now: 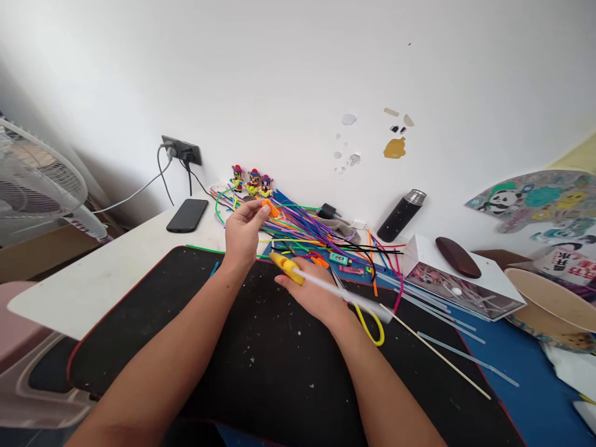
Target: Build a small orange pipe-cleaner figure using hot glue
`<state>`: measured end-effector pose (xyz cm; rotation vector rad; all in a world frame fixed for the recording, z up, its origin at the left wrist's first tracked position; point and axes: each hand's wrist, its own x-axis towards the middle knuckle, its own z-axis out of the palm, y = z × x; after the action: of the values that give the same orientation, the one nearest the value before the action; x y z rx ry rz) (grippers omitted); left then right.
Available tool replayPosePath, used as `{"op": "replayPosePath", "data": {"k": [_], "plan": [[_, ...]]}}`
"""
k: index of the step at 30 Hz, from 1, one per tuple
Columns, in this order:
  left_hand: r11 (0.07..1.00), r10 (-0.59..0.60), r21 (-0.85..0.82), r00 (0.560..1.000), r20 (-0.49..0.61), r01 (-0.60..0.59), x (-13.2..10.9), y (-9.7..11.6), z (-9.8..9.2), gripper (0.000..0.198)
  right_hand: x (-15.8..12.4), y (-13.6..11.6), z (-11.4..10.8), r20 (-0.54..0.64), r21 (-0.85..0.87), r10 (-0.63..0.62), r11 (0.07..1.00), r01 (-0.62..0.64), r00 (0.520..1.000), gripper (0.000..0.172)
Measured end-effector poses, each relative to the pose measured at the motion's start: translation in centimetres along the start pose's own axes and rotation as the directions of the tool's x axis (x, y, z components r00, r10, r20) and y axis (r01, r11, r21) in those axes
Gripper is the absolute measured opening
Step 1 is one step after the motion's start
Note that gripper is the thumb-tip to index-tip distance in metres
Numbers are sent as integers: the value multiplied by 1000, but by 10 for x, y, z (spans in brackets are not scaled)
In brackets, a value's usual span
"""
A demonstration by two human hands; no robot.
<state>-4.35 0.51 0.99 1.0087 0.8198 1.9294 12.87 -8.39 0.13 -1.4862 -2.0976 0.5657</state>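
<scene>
My left hand [244, 233] pinches a small orange pipe-cleaner piece [270, 208] between thumb and fingers, raised over the far edge of the black mat [261, 366]. Lower and to the right, my right hand [316, 292] is wrapped round a yellow hot glue gun [291, 268]. A blurred, whitish glue stick [342, 290] juts from its back end, across my wrist. The gun's nozzle points left, apart from the orange piece. Partly hidden by my right hand, a yellow loop [382, 338] lies on the mat.
Colourful pipe cleaners [302, 223] lie heaped by the wall, with three small figures [254, 180] behind. A phone [187, 216] lies left. At right are a black thermos [401, 216], a white box [488, 267], loose glue sticks [447, 320], a thin wooden stick [442, 355] and a beige bin [554, 304].
</scene>
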Motion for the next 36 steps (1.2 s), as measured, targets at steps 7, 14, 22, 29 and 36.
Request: {"op": "replayPosePath", "data": {"k": [7,14,22,29,36], "plan": [[1000,6,8,998,55,-7,2,0,4,39,-1,-7,17,165,-108,-114,985,133,980,37],[997,-14,72,987,157,3,11,-5,17,41,0,2,18,218,23,-175,984,174,960,47],[984,112,100,944,311,-149,40,-3,51,34,5,20,-15,29,55,46,997,-47,999,21],[974,135,115,904,405,-197,48,-6,68,30,10,34,-26,5,-216,224,952,-218,975,24],[973,154,91,891,428,-212,65,-9,89,23,11,39,-22,82,-263,369,904,-337,926,26]]}}
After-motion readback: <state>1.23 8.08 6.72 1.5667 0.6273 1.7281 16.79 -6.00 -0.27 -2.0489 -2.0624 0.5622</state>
